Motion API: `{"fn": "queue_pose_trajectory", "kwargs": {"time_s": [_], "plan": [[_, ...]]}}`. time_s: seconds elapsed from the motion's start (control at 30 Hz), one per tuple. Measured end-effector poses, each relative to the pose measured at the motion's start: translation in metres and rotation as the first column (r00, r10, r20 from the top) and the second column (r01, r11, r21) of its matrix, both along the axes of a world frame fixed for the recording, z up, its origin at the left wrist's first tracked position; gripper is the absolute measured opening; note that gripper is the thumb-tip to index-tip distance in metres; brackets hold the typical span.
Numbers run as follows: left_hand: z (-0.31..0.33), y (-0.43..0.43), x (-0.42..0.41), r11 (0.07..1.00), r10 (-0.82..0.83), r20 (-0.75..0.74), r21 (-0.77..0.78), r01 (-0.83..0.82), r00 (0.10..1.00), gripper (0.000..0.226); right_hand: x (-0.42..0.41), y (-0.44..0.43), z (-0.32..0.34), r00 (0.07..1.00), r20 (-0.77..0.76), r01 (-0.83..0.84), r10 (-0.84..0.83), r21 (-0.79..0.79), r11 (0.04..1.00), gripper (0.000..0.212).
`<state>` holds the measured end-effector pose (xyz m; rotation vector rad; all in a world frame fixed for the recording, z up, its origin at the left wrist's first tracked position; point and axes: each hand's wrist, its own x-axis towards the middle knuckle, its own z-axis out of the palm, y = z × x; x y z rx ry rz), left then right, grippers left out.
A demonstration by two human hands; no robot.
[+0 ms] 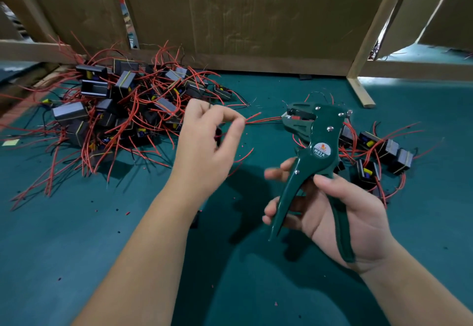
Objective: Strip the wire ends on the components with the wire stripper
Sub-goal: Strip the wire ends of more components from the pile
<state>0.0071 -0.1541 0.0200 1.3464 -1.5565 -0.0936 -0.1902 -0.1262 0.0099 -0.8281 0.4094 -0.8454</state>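
My right hand [332,213] grips the handles of a dark green wire stripper [311,151], held upright with its jaws pointing left. My left hand [210,138] pinches red wires [263,120] between thumb and fingertips. The wire ends reach right into the stripper's jaws [290,118]. The component the wires belong to is mostly hidden behind my left hand. A large heap of black components with red wires [115,105] lies at the left. A smaller group of components [378,154] lies on the right, behind the stripper.
The work surface is a green mat [230,261] dotted with small red and black insulation scraps. A cardboard wall [230,18] stands at the back, with a wooden post [368,51] at the right and a wooden rail at the far left.
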Motion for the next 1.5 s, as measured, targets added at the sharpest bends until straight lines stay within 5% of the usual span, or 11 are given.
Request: {"fn": "queue_pose_trajectory", "kwargs": {"time_s": [0.07,0.17,0.3,0.37,0.43,0.53,0.63,0.83,1.17,1.3,1.5], "plan": [[0.003,-0.001,-0.003,0.994,-0.010,-0.351,0.098,0.047,0.936,0.022,0.002,0.000,-0.001,0.999,-0.027,0.040,-0.041,-0.041,0.998,0.061],[0.013,-0.001,-0.011,0.924,-0.064,-0.858,0.142,0.355,0.509,0.040,0.005,0.002,-0.005,0.990,-0.122,0.063,-0.074,-0.092,0.994,0.053],[0.011,0.001,-0.022,0.770,-0.128,-0.956,0.071,0.634,0.263,0.066,0.006,0.004,-0.008,0.963,-0.264,0.021,-0.054,-0.125,0.992,0.047],[0.010,0.001,-0.023,0.743,-0.126,-0.953,0.094,0.663,0.276,0.073,0.006,0.004,-0.008,0.943,-0.331,-0.003,-0.039,-0.125,0.992,0.046],[0.009,0.001,-0.019,0.831,-0.107,-0.821,0.236,0.504,0.561,0.066,0.006,0.003,-0.007,0.940,-0.329,0.056,-0.096,-0.129,0.990,0.041],[-0.008,-0.001,0.003,0.943,0.123,-0.035,0.316,-0.106,0.992,0.061,0.003,-0.002,-0.001,0.926,-0.207,0.286,-0.315,-0.160,0.945,0.038],[-0.009,-0.002,0.026,0.811,0.466,0.191,0.299,-0.503,0.864,0.041,-0.009,-0.011,0.005,0.831,-0.197,0.489,-0.520,-0.187,0.852,0.031],[-0.007,0.000,0.039,0.724,0.631,0.217,0.182,-0.666,0.745,0.034,-0.014,-0.012,0.000,0.689,-0.339,0.565,-0.641,-0.303,0.767,0.022],[-0.014,-0.006,0.056,0.784,0.515,0.057,0.374,-0.496,0.856,0.014,-0.006,-0.005,0.000,0.853,-0.211,0.441,-0.477,-0.197,0.876,0.029],[-0.004,-0.010,0.037,0.939,0.157,-0.478,0.343,0.019,0.864,0.007,-0.008,-0.005,0.006,0.983,-0.032,0.183,-0.182,0.039,0.982,0.065],[0.004,0.012,0.004,0.550,-0.447,-0.579,0.423,0.720,0.682,0.004,-0.010,-0.005,0.013,0.971,0.195,-0.168,0.140,0.140,0.976,0.065]]}}
